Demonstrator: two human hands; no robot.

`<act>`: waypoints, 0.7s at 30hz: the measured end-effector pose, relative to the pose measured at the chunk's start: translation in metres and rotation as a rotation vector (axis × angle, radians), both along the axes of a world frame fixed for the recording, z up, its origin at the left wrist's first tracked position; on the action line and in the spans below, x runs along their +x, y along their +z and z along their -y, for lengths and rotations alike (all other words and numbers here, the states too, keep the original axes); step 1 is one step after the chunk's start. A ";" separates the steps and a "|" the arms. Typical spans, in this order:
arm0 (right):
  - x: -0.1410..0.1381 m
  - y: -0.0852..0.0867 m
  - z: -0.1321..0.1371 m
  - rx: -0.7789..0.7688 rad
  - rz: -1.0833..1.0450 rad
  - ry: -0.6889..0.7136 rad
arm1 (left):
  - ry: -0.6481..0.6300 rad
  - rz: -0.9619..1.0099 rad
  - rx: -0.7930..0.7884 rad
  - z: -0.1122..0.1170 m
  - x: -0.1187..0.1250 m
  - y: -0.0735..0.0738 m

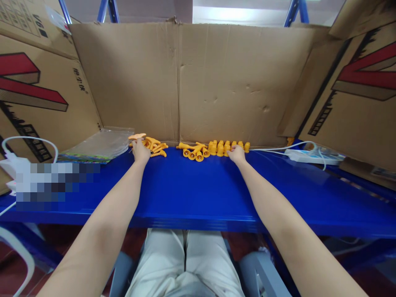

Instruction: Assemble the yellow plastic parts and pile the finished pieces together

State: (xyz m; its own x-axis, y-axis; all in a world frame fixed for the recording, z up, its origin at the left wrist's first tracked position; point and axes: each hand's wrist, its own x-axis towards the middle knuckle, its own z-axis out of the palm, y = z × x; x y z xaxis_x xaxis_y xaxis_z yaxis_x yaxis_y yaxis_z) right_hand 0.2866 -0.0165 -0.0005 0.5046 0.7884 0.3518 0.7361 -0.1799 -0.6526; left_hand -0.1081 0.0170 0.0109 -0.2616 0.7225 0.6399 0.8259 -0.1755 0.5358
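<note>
Small yellow plastic parts lie along the back of a blue table (pixel 198 185). My left hand (pixel 140 150) reaches into a heap of long yellow pieces (pixel 156 146), fingers closed round one flat-headed yellow piece (pixel 137 136) that sticks up above the hand. My right hand (pixel 236 154) rests at a row of upright yellow cone-shaped caps (pixel 227 147), fingers curled on one of them. Between the hands lies a cluster of bell-shaped yellow parts (pixel 194 152).
Cardboard walls (pixel 216 82) stand behind and on both sides of the table. A stack of clear plastic bags (pixel 99 146) lies at the left. A white power strip with cable (pixel 309 153) sits at the right, a white charger (pixel 10 163) at the far left.
</note>
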 end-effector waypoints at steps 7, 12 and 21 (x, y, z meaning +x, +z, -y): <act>-0.018 0.014 0.020 -0.067 0.176 -0.001 | 0.123 0.105 -0.136 0.004 0.004 -0.001; -0.039 0.019 0.026 0.022 0.394 0.063 | 0.087 0.020 -0.253 0.004 0.003 -0.003; -0.090 0.031 0.013 0.027 0.506 0.519 | 0.079 -0.037 -0.336 0.007 0.011 -0.003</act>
